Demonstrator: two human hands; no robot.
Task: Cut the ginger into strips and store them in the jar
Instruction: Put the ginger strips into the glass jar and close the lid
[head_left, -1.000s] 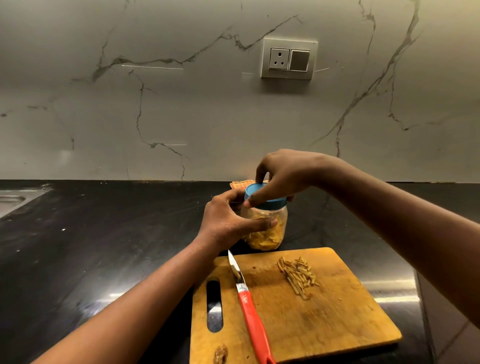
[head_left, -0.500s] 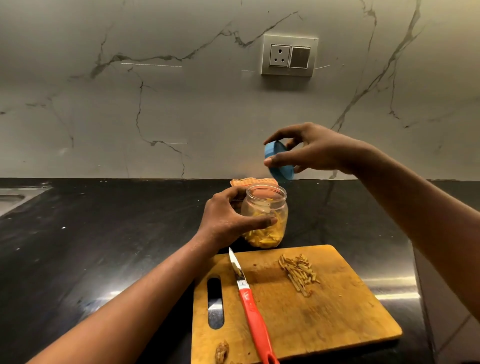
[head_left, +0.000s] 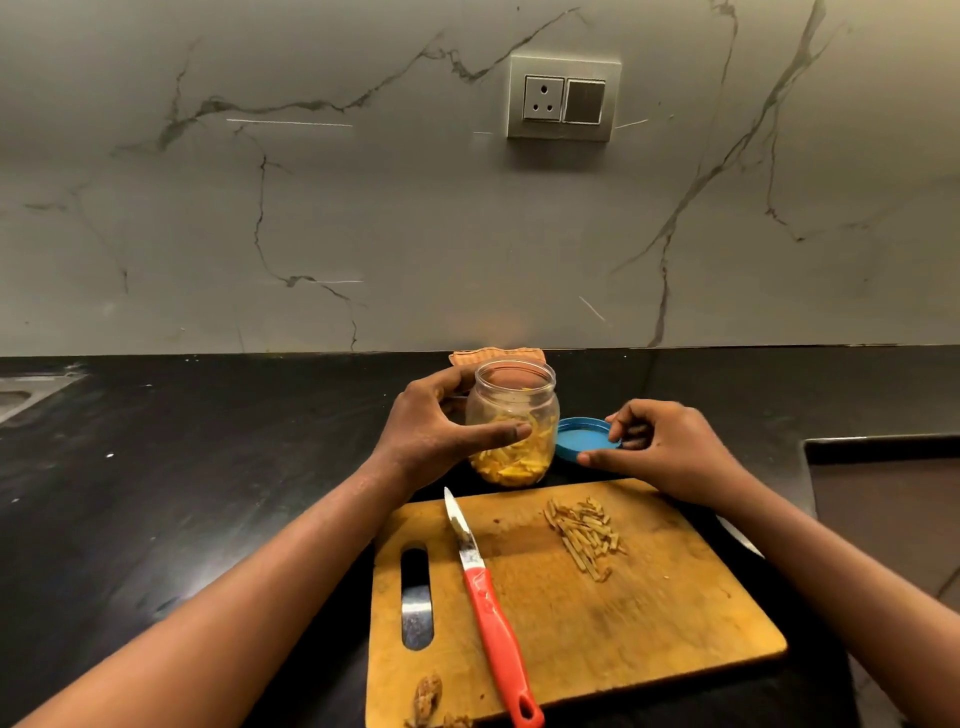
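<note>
My left hand (head_left: 441, 431) grips the jar (head_left: 519, 400) from its left side, thumb across the front and fingers curled round the back, holding it upright on the black counter (head_left: 208, 493). My right hand (head_left: 660, 447) is low beside it, fingers curled over the rim of the blue lid (head_left: 579, 439) and thumb along its near edge. I read that as still pinching it, about to let go.

A second ago that lid was on the jar; half a second ago I had it lifted in the air. Now it lies flat on the counter, just right of the jar and touching or nearly touching it. So the mouth is open, and yellow pieces already fill the lower part.

The ginger strips (head_left: 584, 532) lie in a loose heap on the far right part of the cutting board (head_left: 649, 639), near the jar. I judge the cutting done and the transfer next.

The red-handled knife (head_left: 491, 603) lies on the board left of the heap, tip toward the jar, clear of the path. Ginger scraps (head_left: 427, 693) sit at the near left corner. A folded cloth (head_left: 493, 356) lies behind the jar.
</note>
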